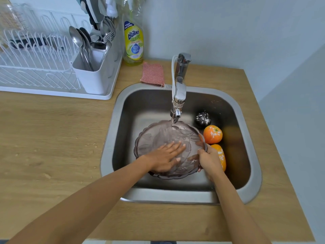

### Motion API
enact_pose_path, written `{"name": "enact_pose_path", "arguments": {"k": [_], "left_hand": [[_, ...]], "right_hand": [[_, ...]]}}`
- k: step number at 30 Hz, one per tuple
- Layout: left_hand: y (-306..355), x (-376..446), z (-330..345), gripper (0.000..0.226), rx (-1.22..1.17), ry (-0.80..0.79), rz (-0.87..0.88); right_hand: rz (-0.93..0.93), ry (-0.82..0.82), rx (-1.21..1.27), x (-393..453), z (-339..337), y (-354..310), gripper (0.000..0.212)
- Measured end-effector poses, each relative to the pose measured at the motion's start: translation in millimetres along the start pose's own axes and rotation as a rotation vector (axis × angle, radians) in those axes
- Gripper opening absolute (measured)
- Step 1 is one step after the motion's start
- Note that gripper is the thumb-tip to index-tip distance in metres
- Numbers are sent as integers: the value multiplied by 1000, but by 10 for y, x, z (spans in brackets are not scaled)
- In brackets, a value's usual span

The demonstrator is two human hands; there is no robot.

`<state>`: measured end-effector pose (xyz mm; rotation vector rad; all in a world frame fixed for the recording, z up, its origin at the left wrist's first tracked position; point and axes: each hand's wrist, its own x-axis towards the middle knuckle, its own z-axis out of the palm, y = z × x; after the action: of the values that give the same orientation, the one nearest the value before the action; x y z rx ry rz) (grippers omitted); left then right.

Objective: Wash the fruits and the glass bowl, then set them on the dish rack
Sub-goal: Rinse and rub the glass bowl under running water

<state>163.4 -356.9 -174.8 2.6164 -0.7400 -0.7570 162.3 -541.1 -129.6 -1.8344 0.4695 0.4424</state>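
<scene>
A pinkish patterned glass bowl (154,136) sits tilted in the steel sink (112,131) under water running from the faucet (179,92). My left hand (167,156) lies flat inside the bowl, fingers spread. My right hand (208,160) grips the bowl's right rim. Right of the bowl lie an orange (212,134), a second orange fruit (221,155) partly behind my right hand, and a dark fruit (203,118), all flecked with white. The white dish rack (35,67) stands on the counter at the back left.
A cutlery holder (95,74) full of spoons and forks fills the rack's right end. A yellow dish-soap bottle (133,41) and a pink sponge cloth (153,73) stand behind the sink. Crumbs dot the wooden counter (52,138) left of the sink.
</scene>
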Motion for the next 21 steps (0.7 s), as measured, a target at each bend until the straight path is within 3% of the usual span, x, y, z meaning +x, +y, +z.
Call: {"name": "enact_pose_path", "arguments": {"k": [4,8,12,16,21], "left_hand": [[-106,103,-128,57,79,59,-8],[-338,164,-290,56,319,158,-42],[-541,130,-393,57,479,218,-237],[-520,84,-376,55,502,265,-335],[-424,10,-271,66,312,140,-524]], "right_hand": [[38,-70,47,-6,5,-3,29],[41,-49,69,-39,-23,-2,28],[49,-21,106,-53,-10,3,27],[-1,57,92,-28,-5,32,29],[-69,200,14,18,-10,50,30]]}}
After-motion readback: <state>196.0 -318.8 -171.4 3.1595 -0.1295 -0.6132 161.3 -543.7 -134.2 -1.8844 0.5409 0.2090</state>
